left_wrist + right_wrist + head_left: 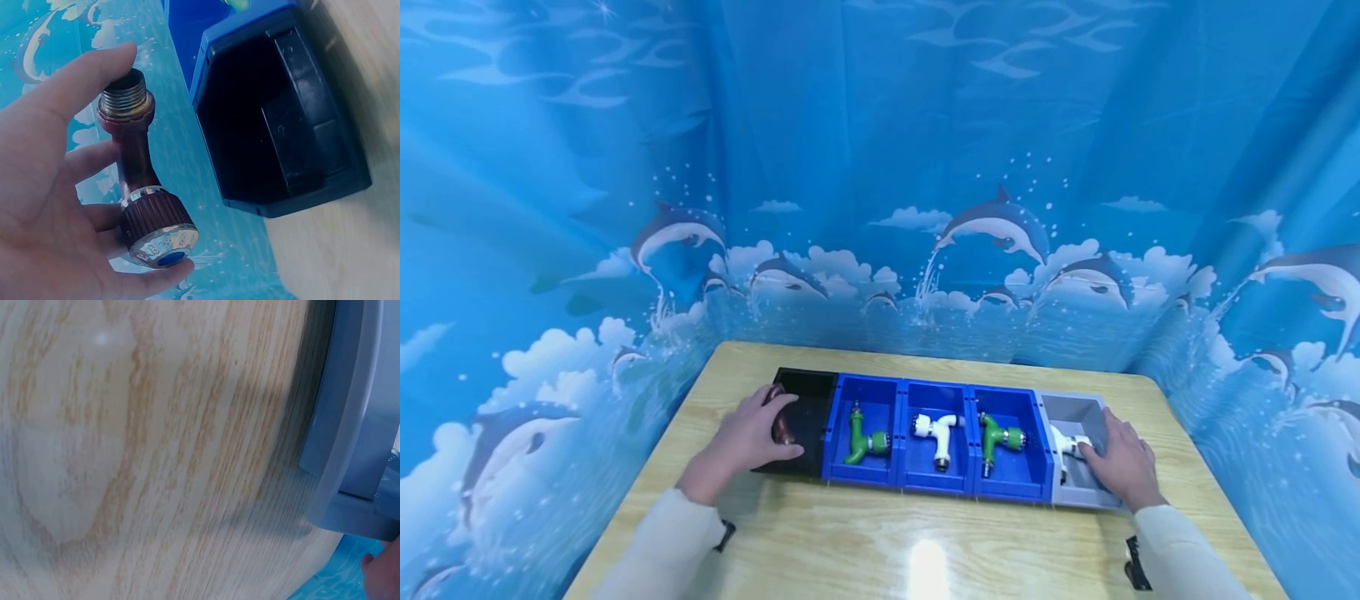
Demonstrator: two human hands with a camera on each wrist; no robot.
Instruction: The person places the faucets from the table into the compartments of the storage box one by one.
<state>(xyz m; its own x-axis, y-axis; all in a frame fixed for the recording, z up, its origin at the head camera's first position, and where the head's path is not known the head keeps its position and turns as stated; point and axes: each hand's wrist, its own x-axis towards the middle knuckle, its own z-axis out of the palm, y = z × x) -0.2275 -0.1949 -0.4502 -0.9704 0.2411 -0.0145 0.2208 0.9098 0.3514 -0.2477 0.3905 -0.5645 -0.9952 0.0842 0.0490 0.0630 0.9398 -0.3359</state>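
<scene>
My left hand (745, 442) grips a dark red-brown tap (134, 153) at the left side of the black bin (812, 425). In the left wrist view, the thumb lies at its threaded end and the little finger at the ribbed knob with a blue centre. My right hand (1123, 462) rests over the right wall of the grey bin (1086, 479), thumb spread inward beside a white tap (1067, 442). Whether the thumb touches that tap cannot be told. The right wrist view catches only a bit of the hand (382, 575) beyond the bin's corner.
Between the end bins, three blue bins stand joined in the row: a green tap (859, 442) in one, a white tap (942, 437) in the middle, another green tap (992, 437) in the third. They stand on a wooden table (820, 542), with a dolphin-print curtain (880, 208) around it.
</scene>
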